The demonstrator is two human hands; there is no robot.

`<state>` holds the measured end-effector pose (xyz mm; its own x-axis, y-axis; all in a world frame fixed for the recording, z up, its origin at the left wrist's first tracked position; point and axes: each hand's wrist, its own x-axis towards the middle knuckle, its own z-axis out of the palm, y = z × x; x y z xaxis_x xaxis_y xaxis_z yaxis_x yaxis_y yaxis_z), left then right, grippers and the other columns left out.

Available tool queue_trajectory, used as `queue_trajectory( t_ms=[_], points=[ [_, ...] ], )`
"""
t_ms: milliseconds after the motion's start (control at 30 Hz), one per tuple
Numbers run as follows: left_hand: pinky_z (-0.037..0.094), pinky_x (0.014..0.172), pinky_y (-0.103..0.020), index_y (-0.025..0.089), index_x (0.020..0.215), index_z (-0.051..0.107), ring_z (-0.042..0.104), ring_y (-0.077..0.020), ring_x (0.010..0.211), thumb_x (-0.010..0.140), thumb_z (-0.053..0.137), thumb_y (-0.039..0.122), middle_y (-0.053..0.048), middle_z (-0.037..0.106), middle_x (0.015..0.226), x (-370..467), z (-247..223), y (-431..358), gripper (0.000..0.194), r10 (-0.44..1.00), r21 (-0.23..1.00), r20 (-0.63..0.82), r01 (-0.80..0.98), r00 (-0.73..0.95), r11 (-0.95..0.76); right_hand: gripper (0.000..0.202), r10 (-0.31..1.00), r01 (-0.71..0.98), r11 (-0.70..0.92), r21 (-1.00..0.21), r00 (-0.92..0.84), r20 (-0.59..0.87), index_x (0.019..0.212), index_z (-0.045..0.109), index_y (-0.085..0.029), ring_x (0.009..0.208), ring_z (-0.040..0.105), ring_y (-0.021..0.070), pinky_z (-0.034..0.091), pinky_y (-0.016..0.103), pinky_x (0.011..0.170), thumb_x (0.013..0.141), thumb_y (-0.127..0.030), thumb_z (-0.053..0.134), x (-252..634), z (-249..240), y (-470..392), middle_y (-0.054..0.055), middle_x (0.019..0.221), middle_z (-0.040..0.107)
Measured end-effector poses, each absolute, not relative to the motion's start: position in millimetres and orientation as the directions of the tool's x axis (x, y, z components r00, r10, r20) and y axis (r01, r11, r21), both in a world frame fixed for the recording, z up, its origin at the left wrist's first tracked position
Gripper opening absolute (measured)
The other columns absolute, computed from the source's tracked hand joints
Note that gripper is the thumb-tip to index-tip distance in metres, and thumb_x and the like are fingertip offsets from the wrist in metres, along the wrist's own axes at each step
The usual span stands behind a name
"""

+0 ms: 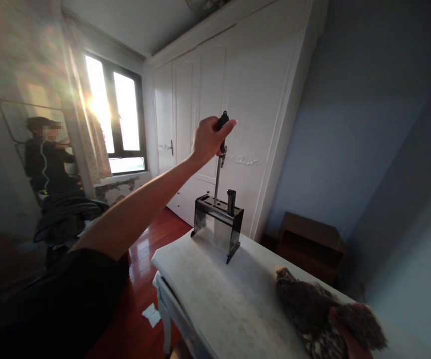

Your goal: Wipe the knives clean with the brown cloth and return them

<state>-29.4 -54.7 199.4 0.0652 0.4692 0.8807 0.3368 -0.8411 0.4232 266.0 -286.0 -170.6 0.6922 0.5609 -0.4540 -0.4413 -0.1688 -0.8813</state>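
Note:
Raised over the table, my left hand [210, 137] is closed around the black handle of a honing steel [218, 179]. The thin metal rod points down, and its lower end meets the slotted top of a knife block [218, 212]. That block has a black frame, clear-looking sides and splayed feet. A second black handle [231, 202] stands upright in its right end. At the lower right, a brown, furry cloth-like bundle [308, 309] lies on the table. A dim reddish-brown shape on it may be my right hand [348, 331]; its fingers cannot be made out.
The white table [208, 284] has a curved edge. Beyond it stand a white wardrobe [252, 99] and a low brown cabinet [308, 244]. A person in dark clothing [51, 164] is at the left, near the curtain and window. White paper [151, 315] lies on the red floor.

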Motion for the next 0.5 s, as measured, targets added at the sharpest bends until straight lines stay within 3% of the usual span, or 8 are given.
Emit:
queue_trajectory(
  t_ms=[167,300,500],
  points=[
    [0.034,0.056,-0.026,0.017,0.068,0.047,0.055,-0.0138,0.062,0.09,0.05,0.051,-0.002,0.044,0.058,-9.4,204.2,-30.9,0.04,0.434,0.337,0.891,0.448,0.132,-0.828,0.102,0.602,-0.38,-0.135,-0.915,0.702,-0.381,0.136,0.047,-0.02,0.128,0.049,0.0343,0.044,0.048,0.105,0.049,-0.061,0.081,266.7,-172.9,-287.1,0.01,0.137,0.055],
    [0.032,0.063,-0.029,0.017,0.069,0.05,0.052,-0.016,0.067,0.09,0.048,0.054,-0.004,0.049,0.063,0.6,197.9,-14.7,0.043,0.42,0.263,0.891,0.557,0.174,-0.788,0.116,0.588,-0.43,-0.182,-0.884,0.674,-0.448,0.141,0.042,-0.02,0.131,0.046,0.0342,0.036,0.049,0.11,0.042,-0.065,0.082,263.2,-166.8,-286.5,0.01,0.143,0.049],
    [0.03,0.062,-0.03,0.017,0.071,0.053,0.049,-0.0155,0.064,0.09,0.045,0.057,-0.005,0.053,0.065,3.1,185.9,-2.3,0.045,0.429,0.243,0.883,0.594,0.192,-0.767,0.1,0.605,-0.336,-0.134,-0.932,0.718,-0.346,0.131,0.052,-0.017,0.12,0.056,0.0359,0.044,0.052,0.104,0.047,-0.062,0.083,267.0,-177.3,-285.9,0.013,0.129,0.06]
  ],
)
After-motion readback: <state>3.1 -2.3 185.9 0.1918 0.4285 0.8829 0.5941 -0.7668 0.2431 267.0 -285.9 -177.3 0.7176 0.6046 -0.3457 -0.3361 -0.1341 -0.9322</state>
